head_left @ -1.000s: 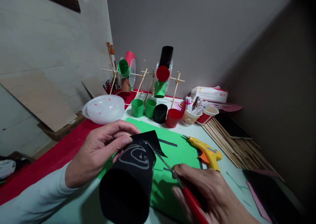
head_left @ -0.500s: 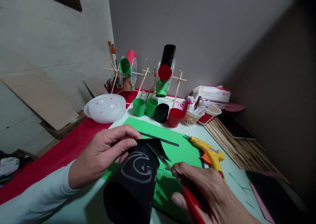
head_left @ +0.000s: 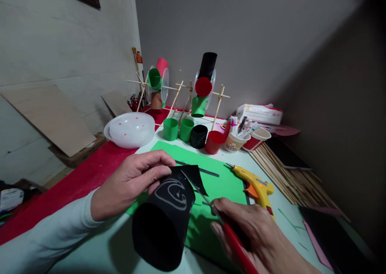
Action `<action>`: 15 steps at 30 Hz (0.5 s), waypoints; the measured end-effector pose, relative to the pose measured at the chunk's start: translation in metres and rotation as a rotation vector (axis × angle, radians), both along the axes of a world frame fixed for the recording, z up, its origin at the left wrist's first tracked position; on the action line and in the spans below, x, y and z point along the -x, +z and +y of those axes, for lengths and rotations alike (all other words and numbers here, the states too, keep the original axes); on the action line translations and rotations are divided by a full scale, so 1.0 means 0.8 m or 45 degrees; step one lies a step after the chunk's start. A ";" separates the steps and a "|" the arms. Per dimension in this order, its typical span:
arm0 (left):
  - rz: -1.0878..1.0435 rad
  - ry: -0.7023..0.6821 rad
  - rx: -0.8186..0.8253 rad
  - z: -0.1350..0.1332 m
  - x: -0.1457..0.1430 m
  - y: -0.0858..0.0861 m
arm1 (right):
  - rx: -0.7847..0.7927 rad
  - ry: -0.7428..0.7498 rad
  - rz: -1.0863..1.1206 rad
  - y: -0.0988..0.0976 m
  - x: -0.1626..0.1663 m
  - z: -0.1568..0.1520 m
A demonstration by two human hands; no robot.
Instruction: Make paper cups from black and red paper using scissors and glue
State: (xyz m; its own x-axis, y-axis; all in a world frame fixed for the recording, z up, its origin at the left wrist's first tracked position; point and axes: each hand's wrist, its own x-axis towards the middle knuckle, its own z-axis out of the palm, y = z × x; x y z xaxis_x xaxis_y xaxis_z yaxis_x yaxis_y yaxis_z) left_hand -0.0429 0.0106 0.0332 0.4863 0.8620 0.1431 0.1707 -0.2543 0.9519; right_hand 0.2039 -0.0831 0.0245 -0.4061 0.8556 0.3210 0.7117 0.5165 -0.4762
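- Black paper roll (head_left: 164, 217), marked with white curved lines, sits near the centre over a green paper sheet (head_left: 223, 181).
- Left hand (head_left: 135, 181) pinches the roll's far edge between thumb and fingers.
- Right hand (head_left: 259, 237) grips red-handled scissors (head_left: 233, 240), blades at the roll's far flap.
- Yellow glue gun (head_left: 255, 183) lies to the right.

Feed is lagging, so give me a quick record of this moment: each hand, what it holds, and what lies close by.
left hand: fingers pinch the far edge of the black paper roll
right hand: grips scissors, blades at the roll's loose flap
under the work: green sheet
right of sheet: yellow glue gun
behind: row of green, black and red cups; white bowl
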 end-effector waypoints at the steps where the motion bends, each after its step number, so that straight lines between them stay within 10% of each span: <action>1: -0.006 0.007 -0.006 0.001 0.000 0.000 | 0.002 0.002 0.016 0.001 0.001 0.001; 15: -0.043 0.092 -0.137 0.016 0.001 -0.013 | 0.295 -0.014 -0.025 -0.007 -0.002 0.001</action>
State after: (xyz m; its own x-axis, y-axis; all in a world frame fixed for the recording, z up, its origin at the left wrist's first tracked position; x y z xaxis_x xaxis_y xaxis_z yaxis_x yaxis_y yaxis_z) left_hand -0.0439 0.0233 0.0229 0.4172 0.8733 0.2517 0.1607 -0.3435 0.9253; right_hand 0.2057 -0.0825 0.0189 -0.4007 0.9099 0.1073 0.7270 0.3870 -0.5672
